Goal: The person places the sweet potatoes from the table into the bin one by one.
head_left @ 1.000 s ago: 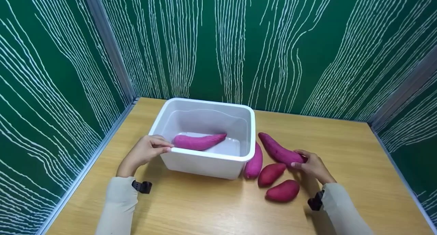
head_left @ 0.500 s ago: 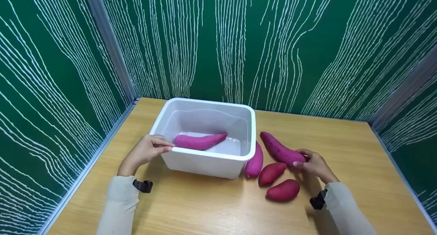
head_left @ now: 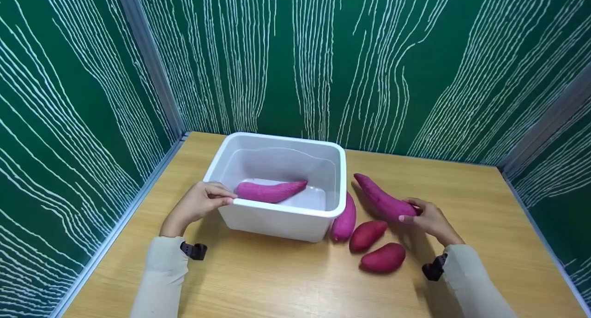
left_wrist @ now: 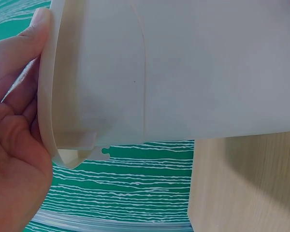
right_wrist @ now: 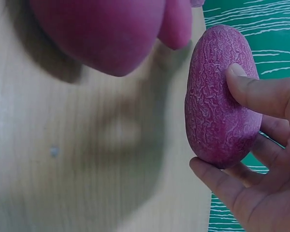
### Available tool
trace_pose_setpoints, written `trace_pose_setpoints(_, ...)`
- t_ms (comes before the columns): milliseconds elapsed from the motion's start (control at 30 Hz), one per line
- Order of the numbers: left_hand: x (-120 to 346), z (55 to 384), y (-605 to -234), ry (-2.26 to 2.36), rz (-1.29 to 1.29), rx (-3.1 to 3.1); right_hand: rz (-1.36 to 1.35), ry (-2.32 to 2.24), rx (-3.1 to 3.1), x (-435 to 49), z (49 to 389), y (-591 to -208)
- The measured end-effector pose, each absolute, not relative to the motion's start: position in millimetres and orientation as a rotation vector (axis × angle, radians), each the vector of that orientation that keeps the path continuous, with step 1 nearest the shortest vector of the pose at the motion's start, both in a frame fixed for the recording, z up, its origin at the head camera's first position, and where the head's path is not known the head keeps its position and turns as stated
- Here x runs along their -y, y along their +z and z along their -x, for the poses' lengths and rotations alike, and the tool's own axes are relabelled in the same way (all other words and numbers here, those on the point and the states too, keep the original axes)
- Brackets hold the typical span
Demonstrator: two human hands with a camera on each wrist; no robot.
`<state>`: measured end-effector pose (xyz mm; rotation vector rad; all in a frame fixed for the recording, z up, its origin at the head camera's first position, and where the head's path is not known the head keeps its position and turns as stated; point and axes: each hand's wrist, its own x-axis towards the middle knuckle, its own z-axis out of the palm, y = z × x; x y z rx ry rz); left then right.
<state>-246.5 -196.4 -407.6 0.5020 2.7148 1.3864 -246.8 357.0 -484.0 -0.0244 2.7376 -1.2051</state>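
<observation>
My left hand pinches the near left corner of the rim of a white plastic tub; the left wrist view shows the thumb on one side of the rim. Inside the tub lies one purple sweet potato. To the right, my right hand grips the near end of another long sweet potato, thumb on one side and fingers on the other. A shadow shows beneath it, so it appears raised off the table. Its wrinkled skin is plain in the right wrist view.
A third purple sweet potato lies against the tub's right side, partly hidden by the rim. Two shorter red tubers lie in front of the held one. Green panels with white lines enclose the wooden table at back and sides.
The sweet potato in my right hand has shifted slightly right and up, its far tip rising and its shadow separating from it. My left hand and the tub have stayed nearly still.
</observation>
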Motion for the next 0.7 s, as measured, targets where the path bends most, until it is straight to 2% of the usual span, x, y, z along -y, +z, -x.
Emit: trace_pose_setpoints(700, 198, 248, -409, 1.369, -0.448, -2.706, 0.004, -1.202, -2.671, -365, 248, -448)
